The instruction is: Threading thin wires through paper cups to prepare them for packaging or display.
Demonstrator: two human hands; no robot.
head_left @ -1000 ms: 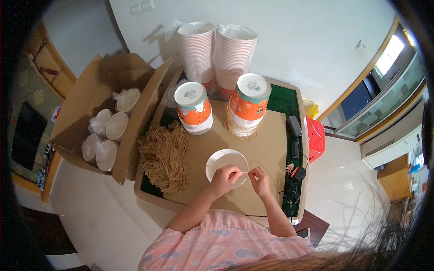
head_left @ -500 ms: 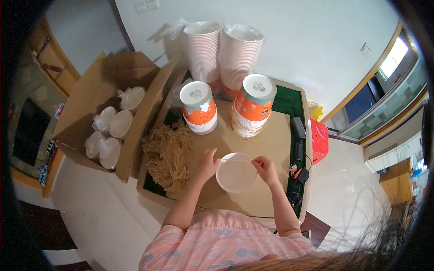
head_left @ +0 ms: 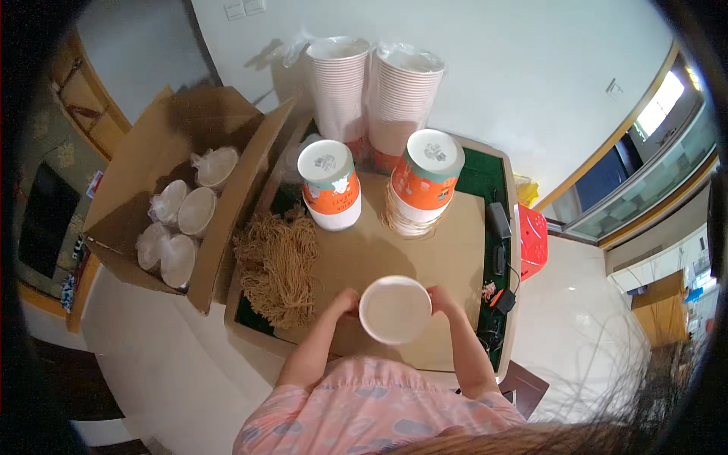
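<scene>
A white paper bucket (head_left: 396,309) faces me with its round opening, close to my body. My left hand (head_left: 346,302) is curled close by its left side. On the opposite side my right hand (head_left: 440,299) is closed against the edge, its fingertips partly behind the bucket. What either hand pinches is hidden; no cord shows across the opening. Further back stand two upside-down bucket stacks with orange and green prints, a left stack (head_left: 330,186) and a right stack (head_left: 428,178). Pale cord loops (head_left: 409,224) circle the right stack's lower part. A bundle of brown twine (head_left: 277,269) lies to the left.
Two tall bagged bucket stacks (head_left: 339,87) stand against the wall. An open cardboard box (head_left: 125,205) with several wrapped bucket stacks is at the left. Black adapters and cables (head_left: 497,220) line the table's right edge. Beyond it sits a red stool (head_left: 533,239).
A thin cord was stretched between my hands across the bucket's top; it no longer shows. Both hands have moved down along the bucket's sides, and the bucket appears closer to me.
</scene>
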